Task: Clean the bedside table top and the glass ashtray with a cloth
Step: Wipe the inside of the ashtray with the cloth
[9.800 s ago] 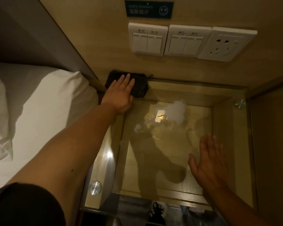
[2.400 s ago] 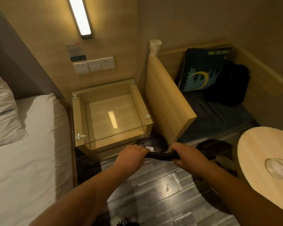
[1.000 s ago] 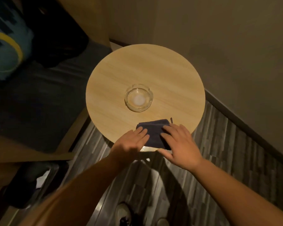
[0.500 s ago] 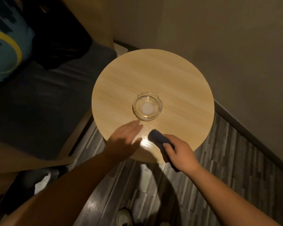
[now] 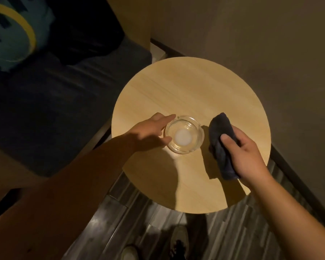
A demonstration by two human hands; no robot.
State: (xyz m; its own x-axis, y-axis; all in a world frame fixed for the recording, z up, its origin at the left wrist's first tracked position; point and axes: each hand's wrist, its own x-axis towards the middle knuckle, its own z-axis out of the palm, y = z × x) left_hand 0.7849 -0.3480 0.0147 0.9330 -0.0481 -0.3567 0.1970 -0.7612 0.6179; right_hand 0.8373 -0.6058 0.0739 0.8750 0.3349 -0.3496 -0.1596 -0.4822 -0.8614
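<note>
My left fingers (image 5: 167, 118) curled half-open around the ashtray (image 5: 184, 134), touching its rim; just right of the ashtray, my right hand (image 5: 246, 152) gripped the cloth (image 5: 221, 143).

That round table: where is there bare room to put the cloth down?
The far half of the table, between the ashtray and the wall, is bare. So is the near edge, in shadow. The middle is crowded: left hand at the ashtray, right hand holding the cloth beside it.

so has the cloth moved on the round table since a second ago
Yes. The cloth lay flat at the table's near edge, in front of the ashtray; now the right hand holds it bunched up, right of the ashtray.
</note>
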